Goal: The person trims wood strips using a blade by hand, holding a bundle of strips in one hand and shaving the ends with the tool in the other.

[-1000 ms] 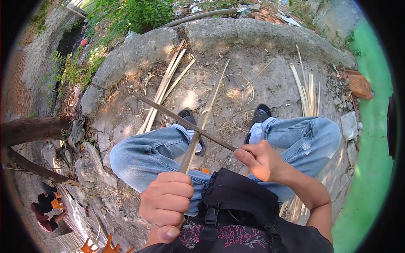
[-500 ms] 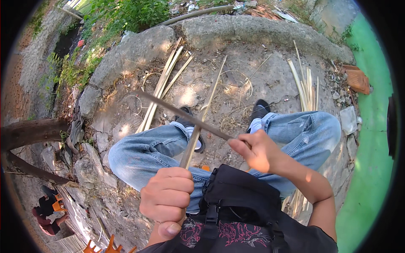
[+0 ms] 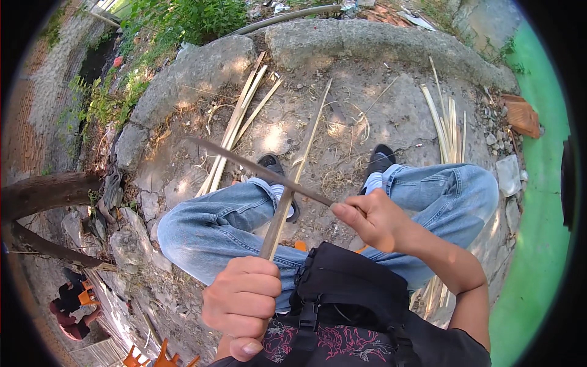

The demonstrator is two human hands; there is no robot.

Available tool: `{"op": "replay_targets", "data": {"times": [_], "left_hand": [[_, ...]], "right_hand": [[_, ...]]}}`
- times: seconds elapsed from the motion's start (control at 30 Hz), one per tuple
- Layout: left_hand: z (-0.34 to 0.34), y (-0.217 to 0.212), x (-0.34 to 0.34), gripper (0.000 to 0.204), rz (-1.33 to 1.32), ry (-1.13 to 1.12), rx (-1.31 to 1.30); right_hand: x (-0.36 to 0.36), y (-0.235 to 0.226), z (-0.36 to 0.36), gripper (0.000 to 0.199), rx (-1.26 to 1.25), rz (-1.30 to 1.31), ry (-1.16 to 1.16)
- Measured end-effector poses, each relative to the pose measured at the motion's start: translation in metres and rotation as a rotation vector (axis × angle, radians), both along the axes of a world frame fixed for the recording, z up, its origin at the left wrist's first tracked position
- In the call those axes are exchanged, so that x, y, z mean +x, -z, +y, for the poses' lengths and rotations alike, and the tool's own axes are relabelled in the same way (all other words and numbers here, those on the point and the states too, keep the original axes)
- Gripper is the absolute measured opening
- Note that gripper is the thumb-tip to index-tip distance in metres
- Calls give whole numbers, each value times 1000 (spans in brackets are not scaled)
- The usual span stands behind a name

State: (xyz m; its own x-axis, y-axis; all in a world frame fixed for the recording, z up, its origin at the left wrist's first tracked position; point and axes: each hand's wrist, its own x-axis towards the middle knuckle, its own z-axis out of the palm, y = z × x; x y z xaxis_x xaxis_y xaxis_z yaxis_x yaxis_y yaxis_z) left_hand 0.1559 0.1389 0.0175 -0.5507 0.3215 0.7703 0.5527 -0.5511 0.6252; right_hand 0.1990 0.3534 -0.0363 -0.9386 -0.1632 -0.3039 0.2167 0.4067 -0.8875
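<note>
My left hand is a closed fist around the near end of a long, pale bamboo strip. The strip slants away from me between my knees, and its far part narrows to a point over the ground. My right hand grips the near end of a long, dark, narrow knife. Its blade lies across the strip about midway and points to the far left. A small pale curl sits on the strip just beyond the blade. My fingers hide the knife's handle and the strip's near end.
Split strips lie on the ground beyond my left knee, and another bundle lies beyond my right. A low concrete kerb curves behind them. A green wall stands at right. A person sits at lower left.
The blade has shifted slightly nearer to me along the strip, its tip moving a little left. Both hands keep their grips.
</note>
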Motion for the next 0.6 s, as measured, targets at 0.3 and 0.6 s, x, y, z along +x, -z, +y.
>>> {"op": "replay_targets", "data": {"times": [0.3, 0.6], "left_hand": [[3, -3, 0, 49, -4, -11, -1], [-5, 2, -4, 47, 5, 77, -46]], "right_hand": [[0, 5, -5, 61, -140, -117, 90], [-9, 58, 10, 64, -26, -153, 238]]}}
